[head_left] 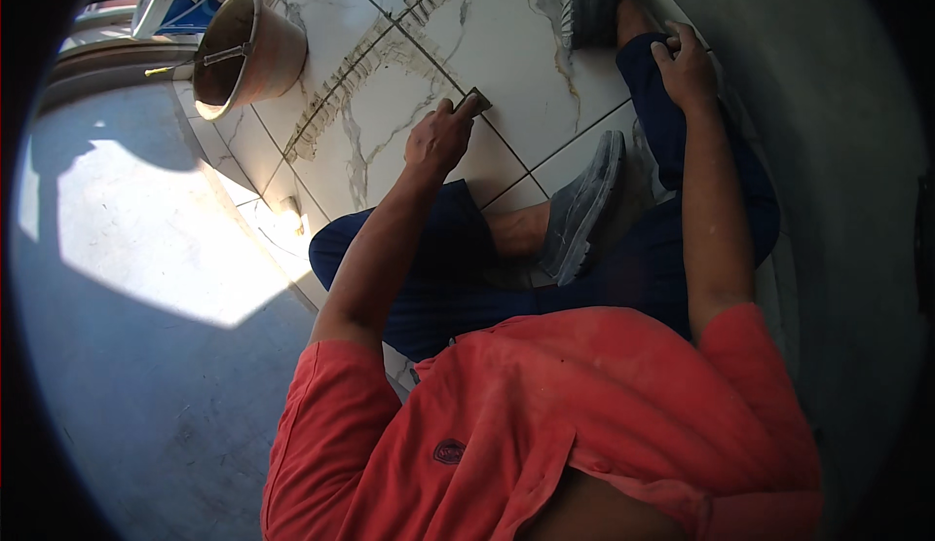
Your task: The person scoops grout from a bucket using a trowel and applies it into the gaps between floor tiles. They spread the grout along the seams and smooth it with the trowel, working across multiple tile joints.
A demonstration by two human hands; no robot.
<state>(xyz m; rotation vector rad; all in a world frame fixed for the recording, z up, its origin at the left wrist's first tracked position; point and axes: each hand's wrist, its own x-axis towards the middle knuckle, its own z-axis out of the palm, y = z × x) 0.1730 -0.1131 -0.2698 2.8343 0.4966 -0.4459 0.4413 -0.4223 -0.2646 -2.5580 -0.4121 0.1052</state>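
- While the left hand (440,139) is down on the floor, its fingers are pinching a small, dark, flat, square-cornered scraper (478,100), only part of which shows past the fingertips.
- That scraper sits right on a thin dark joint (507,143) between the glossy white marble-look floor tiles (521,49), with grey veins all over them.
- Right hand (688,72) is over on the navy blue trousers (647,88), around the lower part of the right leg, fingers bent. Can't tell if it's gripping the cloth or just resting there.
- Another joint crosses the first one further up, with rough greyish-brown smears (336,108) in short strokes along both sides of it.
- Up and to the left there's a round, dirty pinkish-white plastic bucket (280,57), dark inside, well apart from the hand. Just behind it is a white plastic tub with a blue printed side (200,5).
- Worn dark grey shoe (581,212) on the left foot, matching one (590,3) on the right, both on the tiles.
- Faded red short-sleeved shirt (419,444) fills the bottom, and bright sunlight (156,234) hits a smooth blue-grey surface (146,395) at left.
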